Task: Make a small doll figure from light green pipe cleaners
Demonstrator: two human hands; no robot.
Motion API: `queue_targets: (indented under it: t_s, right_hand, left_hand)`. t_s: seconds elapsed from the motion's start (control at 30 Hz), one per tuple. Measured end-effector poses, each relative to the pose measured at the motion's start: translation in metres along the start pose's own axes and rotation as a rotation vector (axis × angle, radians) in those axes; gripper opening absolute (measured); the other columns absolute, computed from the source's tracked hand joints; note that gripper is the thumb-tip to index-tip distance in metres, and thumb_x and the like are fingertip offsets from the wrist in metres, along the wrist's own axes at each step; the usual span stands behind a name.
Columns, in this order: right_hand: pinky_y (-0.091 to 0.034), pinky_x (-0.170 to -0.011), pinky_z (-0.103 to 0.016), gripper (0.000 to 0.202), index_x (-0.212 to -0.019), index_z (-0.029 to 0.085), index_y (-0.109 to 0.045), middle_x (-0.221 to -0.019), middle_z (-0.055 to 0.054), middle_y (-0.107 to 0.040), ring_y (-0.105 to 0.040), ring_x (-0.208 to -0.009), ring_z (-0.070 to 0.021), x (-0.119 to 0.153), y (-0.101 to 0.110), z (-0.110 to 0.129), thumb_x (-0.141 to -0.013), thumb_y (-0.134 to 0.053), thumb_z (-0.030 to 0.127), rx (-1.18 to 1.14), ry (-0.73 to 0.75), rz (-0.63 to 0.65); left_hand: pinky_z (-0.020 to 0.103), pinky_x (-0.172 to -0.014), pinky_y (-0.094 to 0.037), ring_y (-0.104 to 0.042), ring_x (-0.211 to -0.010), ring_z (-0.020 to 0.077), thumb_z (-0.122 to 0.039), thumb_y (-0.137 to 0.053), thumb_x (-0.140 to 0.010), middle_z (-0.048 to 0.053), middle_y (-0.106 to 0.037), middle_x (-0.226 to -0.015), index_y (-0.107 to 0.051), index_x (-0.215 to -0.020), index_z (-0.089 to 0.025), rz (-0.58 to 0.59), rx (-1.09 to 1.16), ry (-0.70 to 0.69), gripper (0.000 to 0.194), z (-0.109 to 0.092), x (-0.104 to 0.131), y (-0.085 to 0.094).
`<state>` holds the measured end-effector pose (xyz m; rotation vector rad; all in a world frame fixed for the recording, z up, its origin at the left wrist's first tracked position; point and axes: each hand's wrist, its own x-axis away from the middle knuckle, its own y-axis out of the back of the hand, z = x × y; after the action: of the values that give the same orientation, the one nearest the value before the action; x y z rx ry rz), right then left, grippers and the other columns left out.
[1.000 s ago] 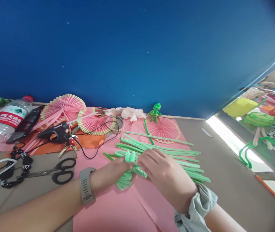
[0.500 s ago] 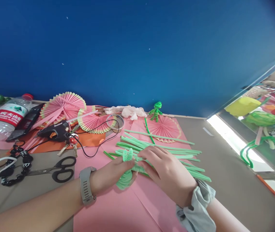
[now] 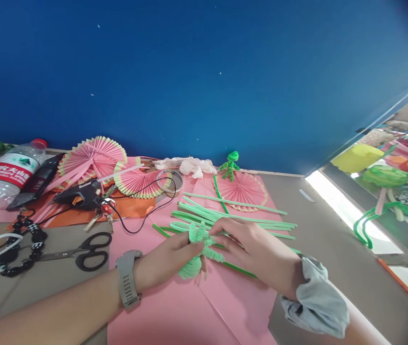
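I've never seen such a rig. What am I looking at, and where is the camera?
There is no machine: someone works bare-handed, and every picture comes from one camera worn on the head, looking forward and down. The left hand holds a fuzzy pale green shape; the right hand appears to touch it. Pink paper lies on a grey table, with green stems on top. On the left are scissors, keys, a glue gun, a bottle and pink fans; at the back, a green figure.

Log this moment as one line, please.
left hand: grips pale-green figure; right hand: at figure's limb; stems: on pink paper; scissors: untouched
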<state>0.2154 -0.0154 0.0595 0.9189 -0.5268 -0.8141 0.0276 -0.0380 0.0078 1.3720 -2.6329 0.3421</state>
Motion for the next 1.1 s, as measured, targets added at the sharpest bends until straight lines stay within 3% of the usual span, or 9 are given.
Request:
queue_targets:
  t_s: [0.17, 0.37, 0.67, 0.87, 1.03, 1.1]
  right_hand:
    - [-0.041, -0.056, -0.022, 0.014, -0.094, 0.022, -0.052, -0.079, 0.0, -0.061, -0.055, -0.06, -0.011, 0.0, 0.0, -0.001, -0.083, -0.046, 0.017, 0.057, -0.022, -0.022]
    - [-0.042, -0.056, -0.021, 0.012, -0.084, 0.021, -0.053, -0.077, 0.0, -0.057, -0.055, -0.066, -0.0122, -0.002, -0.001, 0.001, -0.082, -0.046, 0.011, 0.114, 0.084, -0.002]
    - [-0.043, -0.059, -0.025, 0.017, -0.077, 0.02, -0.048, -0.073, -0.001, -0.055, -0.053, -0.069, -0.0144, -0.003, -0.013, -0.004, -0.079, -0.044, 0.003, 0.256, 0.206, -0.143]
    - [-0.046, -0.061, -0.029, 0.011, -0.076, 0.018, -0.048, -0.082, -0.005, -0.052, -0.052, -0.073, -0.0179, -0.002, -0.026, 0.005, -0.078, -0.05, 0.008, 0.337, 0.211, -0.252]
    - [-0.045, -0.065, -0.028, 0.013, -0.08, 0.018, -0.05, -0.078, -0.003, -0.053, -0.052, -0.071, -0.015, 0.0, -0.024, 0.018, -0.085, -0.042, 0.01, 0.124, 0.163, -0.38]
    - [-0.045, -0.065, -0.026, 0.011, -0.081, 0.019, -0.051, -0.08, -0.002, -0.055, -0.053, -0.071, -0.0139, 0.001, -0.02, 0.02, -0.085, -0.043, 0.013, 0.0, 0.107, -0.375]
  left_hand:
    - [0.021, -0.051, -0.037, -0.049, -0.054, 0.0102, -0.042, -0.037, -0.087, 0.002, -0.06, -0.065, -0.052, -0.077, -0.014, 0.074, -0.024, -0.006, 0.033, 0.0, -0.001, 0.0]
    - [0.019, -0.048, -0.035, -0.045, -0.05, 0.0085, -0.042, -0.037, -0.087, 0.0, -0.058, -0.064, -0.049, -0.08, -0.016, 0.151, -0.083, 0.008, 0.03, 0.004, 0.0, 0.003]
    - [0.019, -0.047, -0.033, -0.042, -0.051, 0.0083, -0.041, -0.039, -0.086, -0.001, -0.056, -0.061, -0.049, -0.076, -0.015, 0.04, -0.101, -0.022, 0.029, 0.003, -0.001, 0.0]
    - [0.021, -0.05, -0.034, -0.044, -0.05, 0.0094, -0.04, -0.041, -0.085, -0.002, -0.056, -0.06, -0.049, -0.075, -0.016, -0.077, -0.093, -0.059, 0.027, 0.006, -0.002, -0.003]
    - [0.022, -0.053, -0.036, -0.043, -0.053, 0.0097, -0.039, -0.043, -0.085, -0.002, -0.054, -0.06, -0.05, -0.078, -0.016, -0.181, -0.012, -0.134, 0.025, 0.008, -0.002, -0.004]
    - [0.022, -0.052, -0.036, -0.043, -0.051, 0.0094, -0.039, -0.043, -0.085, -0.002, -0.054, -0.06, -0.05, -0.082, -0.016, -0.202, 0.065, -0.13, 0.024, 0.008, -0.002, -0.003]
